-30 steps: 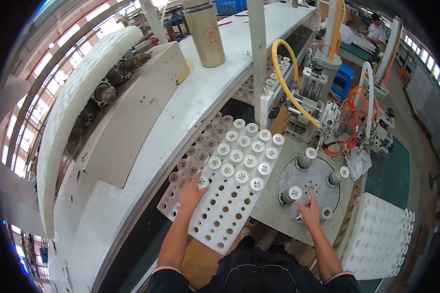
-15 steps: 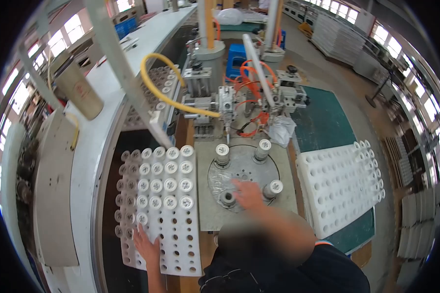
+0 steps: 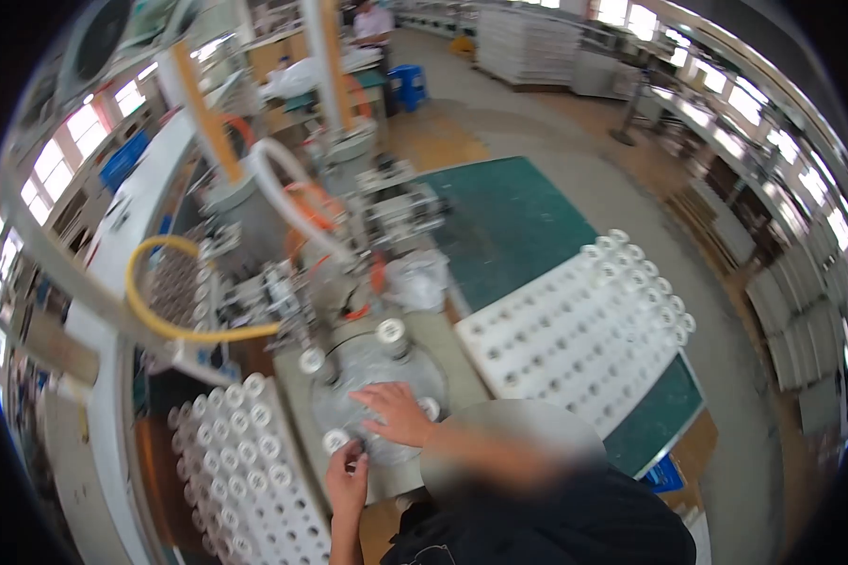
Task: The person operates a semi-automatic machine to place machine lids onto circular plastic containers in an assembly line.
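Left hand [image 3: 347, 478], fingers curled, grip unclear, just below an upright white ceramic cylinder [image 3: 335, 440] on the round grey metal turntable [image 3: 358, 372]; right hand [image 3: 400, 416] lies open alongside.

Black top [image 3: 575, 523]; left hand [image 3: 347, 476], right hand [image 3: 400, 414] ungloved.

A round turntable [image 3: 372, 372] is set in the grey bench [image 3: 440, 330], flanked by a perforated left tray [image 3: 245, 471] and right tray [image 3: 575, 330].
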`<state>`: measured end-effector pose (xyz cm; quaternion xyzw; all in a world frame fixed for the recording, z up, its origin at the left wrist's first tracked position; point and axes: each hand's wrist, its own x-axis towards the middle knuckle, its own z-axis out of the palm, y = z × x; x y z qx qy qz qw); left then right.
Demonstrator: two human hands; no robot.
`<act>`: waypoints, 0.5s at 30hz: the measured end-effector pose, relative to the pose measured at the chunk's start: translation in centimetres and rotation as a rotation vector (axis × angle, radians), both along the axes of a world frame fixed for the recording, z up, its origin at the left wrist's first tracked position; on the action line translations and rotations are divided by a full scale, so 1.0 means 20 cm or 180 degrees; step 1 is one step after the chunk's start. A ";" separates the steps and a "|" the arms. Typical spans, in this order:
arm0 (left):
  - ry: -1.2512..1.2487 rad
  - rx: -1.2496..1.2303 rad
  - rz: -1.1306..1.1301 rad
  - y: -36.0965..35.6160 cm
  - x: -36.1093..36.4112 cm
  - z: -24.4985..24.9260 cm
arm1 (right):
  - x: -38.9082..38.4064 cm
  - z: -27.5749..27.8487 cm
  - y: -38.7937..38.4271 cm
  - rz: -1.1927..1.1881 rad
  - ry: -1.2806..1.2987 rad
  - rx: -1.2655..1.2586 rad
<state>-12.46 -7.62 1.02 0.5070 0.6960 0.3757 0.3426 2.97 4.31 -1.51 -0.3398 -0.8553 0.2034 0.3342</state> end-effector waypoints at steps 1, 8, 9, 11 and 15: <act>0.0159 0.0026 -0.0237 0.09 0.11 -0.04 | 0.19 0.01 0.07 -0.0456 0.0079 0.0074; 0.1811 -0.0337 -0.1535 0.49 0.60 -0.17 | 1.75 0.09 0.62 -0.3363 0.0076 0.0772; 0.1680 -0.0395 -0.1504 0.52 0.60 -0.17 | 1.91 0.12 0.65 -0.3779 -0.0306 0.0748; 0.1729 -0.0393 -0.1550 0.53 0.60 -0.08 | 2.10 0.19 0.69 -0.4014 -0.0953 0.0303; 0.1820 -0.0766 -0.1202 0.48 0.61 0.02 | 2.25 0.02 0.85 -0.3512 -0.1340 0.0123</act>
